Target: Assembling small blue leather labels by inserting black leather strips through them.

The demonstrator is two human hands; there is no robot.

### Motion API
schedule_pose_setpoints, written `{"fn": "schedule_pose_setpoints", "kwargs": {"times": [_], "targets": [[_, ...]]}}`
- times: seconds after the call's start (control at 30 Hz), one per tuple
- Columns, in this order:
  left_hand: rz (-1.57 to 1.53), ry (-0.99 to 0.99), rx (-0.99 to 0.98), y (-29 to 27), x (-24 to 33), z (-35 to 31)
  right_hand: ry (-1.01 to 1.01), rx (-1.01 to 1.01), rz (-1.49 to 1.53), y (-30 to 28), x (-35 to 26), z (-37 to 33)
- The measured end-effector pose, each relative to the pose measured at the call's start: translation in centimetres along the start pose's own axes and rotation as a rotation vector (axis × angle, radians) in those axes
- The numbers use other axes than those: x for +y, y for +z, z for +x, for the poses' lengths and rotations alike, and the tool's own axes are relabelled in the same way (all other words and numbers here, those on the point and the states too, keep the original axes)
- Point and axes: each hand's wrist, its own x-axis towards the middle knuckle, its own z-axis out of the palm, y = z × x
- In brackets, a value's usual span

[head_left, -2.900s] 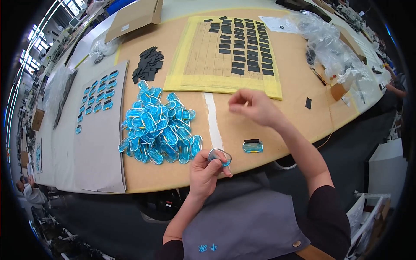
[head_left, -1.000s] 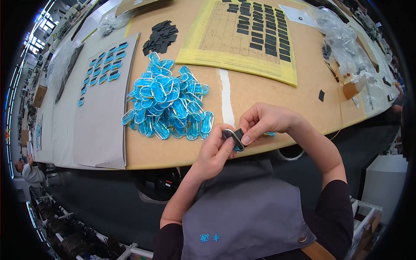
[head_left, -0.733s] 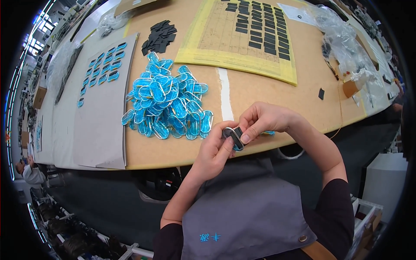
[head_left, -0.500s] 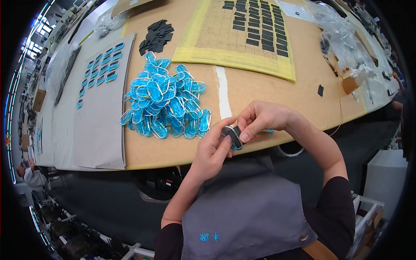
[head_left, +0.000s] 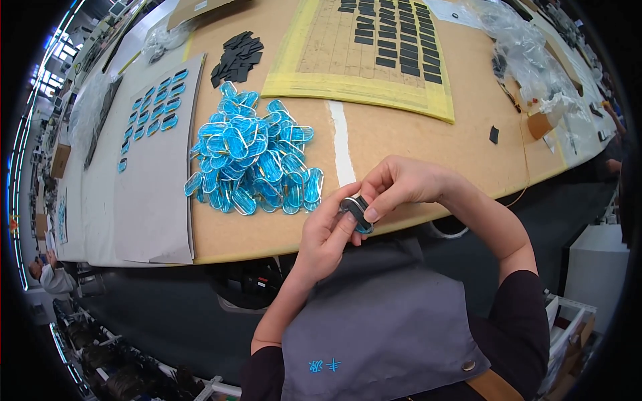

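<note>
Near the table's front edge, my left hand (head_left: 324, 237) is closed on an oval metal ring wrapped in blue film (head_left: 364, 228). A black strip (head_left: 356, 210) lies across the ring, under my left thumb. My right hand (head_left: 409, 185) pinches the strip at its right side with thumb and forefinger; the strip's far end is partly hidden by the fingers. Beyond my left hand is a heap of similar blue-wrapped oval rings (head_left: 254, 152). Several rings with black strips (head_left: 159, 109) stand in rows on a grey cardboard sheet (head_left: 155, 200) at the left.
Loose black strips (head_left: 237, 58) are piled at the back. More lie in rows on a yellow-taped board (head_left: 354, 95). One black piece (head_left: 494, 135) rests alone at right, near crumpled clear plastic (head_left: 528, 63) and a brown tape roll (head_left: 539, 127). A white strip (head_left: 341, 144) marks the table.
My right thumb and forefinger have shifted slightly left and down along the black strip, pressing closer to the ring. The view has tilted a little.
</note>
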Motion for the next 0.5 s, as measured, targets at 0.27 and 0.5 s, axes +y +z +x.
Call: {"fn": "schedule_pose_setpoints", "kwargs": {"times": [0.27, 0.5], "targets": [[0.185, 0.276, -0.011, -0.7, 0.7, 0.7, -0.056, -0.051, 0.032, 0.8, -0.4, -0.4], [0.574, 0.465, -0.298, -2.3, 4.7, 2.1, 0.022, -0.133, -0.112, 0.7, -2.0, -0.6]]}}
